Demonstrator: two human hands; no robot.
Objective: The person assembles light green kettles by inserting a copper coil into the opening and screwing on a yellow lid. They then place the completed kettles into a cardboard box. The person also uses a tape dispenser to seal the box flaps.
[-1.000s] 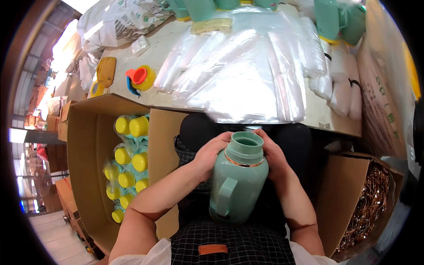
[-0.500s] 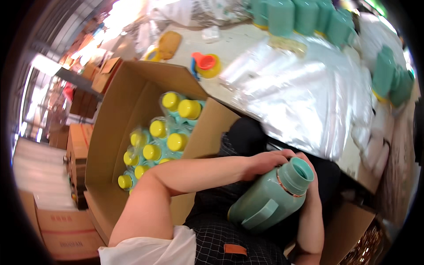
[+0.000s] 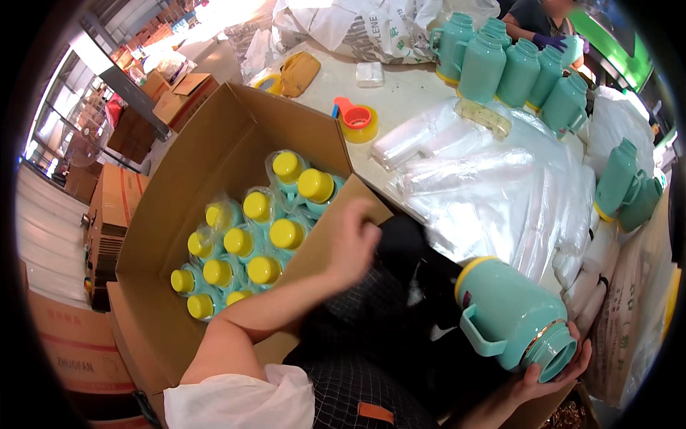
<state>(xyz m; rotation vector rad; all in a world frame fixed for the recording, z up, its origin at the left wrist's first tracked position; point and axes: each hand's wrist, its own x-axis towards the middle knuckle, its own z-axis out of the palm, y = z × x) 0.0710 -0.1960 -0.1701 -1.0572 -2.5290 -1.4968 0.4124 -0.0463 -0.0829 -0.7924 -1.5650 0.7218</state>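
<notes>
A mint-green vacuum flask [image 3: 511,307] with a side handle, a copper ring and a yellow base lies tilted over my lap, its open mouth toward me. My right hand [image 3: 561,375] is closed around its neck. My left hand [image 3: 357,243] is off the flask, above the flap of the cardboard box [image 3: 193,161]. Blur smears its fingers. Inside the box stand several bagged flasks with yellow caps [image 3: 286,234].
Uncapped green flasks [image 3: 482,68] stand on the table's far side, others at right. Clear plastic bags [image 3: 493,179] cover the table beside a tape roll [image 3: 359,125] and a tan pouch [image 3: 300,74]. A co-worker's gloved hand [image 3: 550,41] shows at back. Cartons [image 3: 114,214] are stacked left.
My left hand has let go of the flask and moved left toward the box. The flask, in my right hand, has shifted right and tipped mouth downward, its yellow base now up.
</notes>
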